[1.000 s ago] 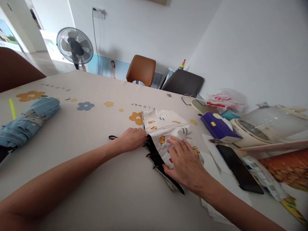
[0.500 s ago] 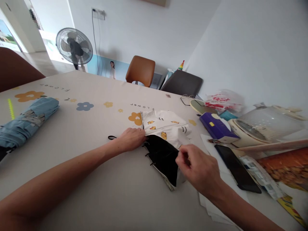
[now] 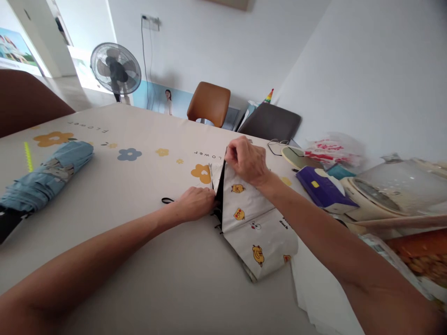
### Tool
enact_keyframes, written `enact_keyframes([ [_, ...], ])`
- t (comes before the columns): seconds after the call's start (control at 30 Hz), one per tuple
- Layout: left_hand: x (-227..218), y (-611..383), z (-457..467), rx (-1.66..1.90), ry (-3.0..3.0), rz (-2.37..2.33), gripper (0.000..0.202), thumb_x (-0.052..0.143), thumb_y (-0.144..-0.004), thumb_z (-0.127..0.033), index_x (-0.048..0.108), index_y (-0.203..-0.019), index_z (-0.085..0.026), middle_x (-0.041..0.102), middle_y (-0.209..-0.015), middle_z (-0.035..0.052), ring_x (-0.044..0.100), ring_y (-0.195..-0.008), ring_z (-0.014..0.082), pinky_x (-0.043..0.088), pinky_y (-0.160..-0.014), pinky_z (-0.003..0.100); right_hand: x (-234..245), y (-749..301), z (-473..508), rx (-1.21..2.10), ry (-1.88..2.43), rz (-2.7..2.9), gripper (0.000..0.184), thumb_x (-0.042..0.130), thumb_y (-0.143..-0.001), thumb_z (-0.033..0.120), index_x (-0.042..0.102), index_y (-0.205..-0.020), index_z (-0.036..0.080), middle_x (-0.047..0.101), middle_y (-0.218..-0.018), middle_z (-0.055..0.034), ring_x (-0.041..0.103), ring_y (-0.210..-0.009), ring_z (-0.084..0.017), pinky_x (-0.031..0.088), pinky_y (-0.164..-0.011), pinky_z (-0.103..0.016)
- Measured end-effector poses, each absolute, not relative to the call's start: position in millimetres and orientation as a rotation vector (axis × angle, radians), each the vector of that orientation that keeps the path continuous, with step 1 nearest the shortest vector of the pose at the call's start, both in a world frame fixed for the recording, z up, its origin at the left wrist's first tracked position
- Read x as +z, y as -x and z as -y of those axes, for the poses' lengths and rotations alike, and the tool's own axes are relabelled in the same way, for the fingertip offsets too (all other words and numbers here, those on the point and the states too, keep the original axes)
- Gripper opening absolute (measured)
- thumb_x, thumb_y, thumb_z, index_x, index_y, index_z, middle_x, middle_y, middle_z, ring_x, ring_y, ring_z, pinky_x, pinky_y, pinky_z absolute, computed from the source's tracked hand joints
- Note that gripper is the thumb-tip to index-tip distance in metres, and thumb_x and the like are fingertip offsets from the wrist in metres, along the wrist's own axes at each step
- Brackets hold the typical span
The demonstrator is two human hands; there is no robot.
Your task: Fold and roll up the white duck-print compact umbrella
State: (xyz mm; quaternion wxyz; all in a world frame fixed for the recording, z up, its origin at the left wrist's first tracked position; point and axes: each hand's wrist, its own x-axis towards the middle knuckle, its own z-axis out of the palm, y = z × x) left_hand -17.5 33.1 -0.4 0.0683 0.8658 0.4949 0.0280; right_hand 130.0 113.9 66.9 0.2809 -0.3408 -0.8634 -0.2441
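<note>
- The white umbrella (white cloth with small yellow ducks, black on the inside) lies collapsed on the table, in the middle and a little to the right, in front of the person.
- The left hand rests on the table at the left side of this umbrella. Its grip is closed, with the fingers curled onto the black folded part and pressing it down.
- The right hand is raised above the far end of the umbrella. Its grip is pinched shut on the top edge of one cloth panel and holds this panel upright, so the black lining shows along the edge.
- A thin black strap lies on the table just beside the left hand.
- A folded blue umbrella lies well apart, at the left edge of the table.
- A purple box and a pot with glass lid stand at the right side.
</note>
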Motion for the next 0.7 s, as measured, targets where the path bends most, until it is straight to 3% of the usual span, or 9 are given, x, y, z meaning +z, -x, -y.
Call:
enact_keyframes([
  [0.17, 0.0, 17.4, -33.0, 0.046, -2.633, -1.494, 0.034, 0.029, -0.09, -0.038, 0.053, -0.091, -0.015, 0.063, -0.086, 0.0105, 0.062, -0.083, 0.0239, 0.044, -0.065, 0.031, 51.5, -134.2, -137.3, -0.497, 1.191, 2.333, 0.018, 0.039, -0.088, 0.027, 0.053, -0.084, 0.016, 0.062, -0.084, -0.0048, 0.053, -0.065, -0.014, 0.03, -0.052, -0.025],
  [0.3, 1.1, 17.4, -33.0, 0.036, -2.628, -1.496, 0.032, 0.029, -0.09, -0.037, 0.053, -0.091, -0.015, 0.063, -0.086, 0.01, 0.062, -0.082, 0.0244, 0.044, -0.063, 0.031, 62.0, -152.5, -80.5, -0.424, 1.004, 2.254, 0.018, 0.037, -0.089, 0.024, 0.054, -0.09, 0.018, 0.062, -0.087, -0.0041, 0.054, -0.067, -0.011, 0.034, -0.056, -0.024],
  [0.37, 1.0, 17.6, -32.9, 0.032, -2.626, -1.493, 0.032, 0.028, -0.09, -0.037, 0.052, -0.09, -0.015, 0.062, -0.085, 0.0102, 0.062, -0.082, 0.0249, 0.043, -0.063, 0.032, 65.5, -160.8, -43.4, -0.332, 0.872, 2.466, 0.017, 0.04, -0.088, 0.023, 0.056, -0.089, 0.018, 0.061, -0.074, -0.0008, 0.053, -0.06, -0.01, 0.033, -0.053, -0.023],
  [0.5, 0.4, 17.9, -32.1, 0.033, -2.621, -1.496, 0.032, 0.029, -0.09, -0.038, 0.052, -0.088, -0.016, 0.062, -0.084, 0.0091, 0.062, -0.08, 0.0238, 0.043, -0.062, 0.031, 52.6, -167.1, 3.7, -0.099, 0.739, 3.08, 0.012, 0.046, -0.084, 0.02, 0.058, -0.085, 0.018, 0.061, -0.068, 0.0007, 0.052, -0.053, -0.01, 0.029, -0.049, -0.024],
  [0.7, 0.2, 18.2, -31.7, 0.057, -2.65, -1.49, 0.031, 0.03, -0.089, -0.037, 0.052, -0.087, -0.016, 0.062, -0.084, 0.0088, 0.062, -0.08, 0.0239, 0.043, -0.062, 0.031, 24.7, -166.0, 7.7, -0.306, 0.783, 3.246, 0.019, 0.044, -0.078, 0.005, 0.054, -0.086, 0.019, 0.06, -0.066, 0.0004, 0.048, -0.047, -0.012, 0.021, -0.045, -0.028],
])
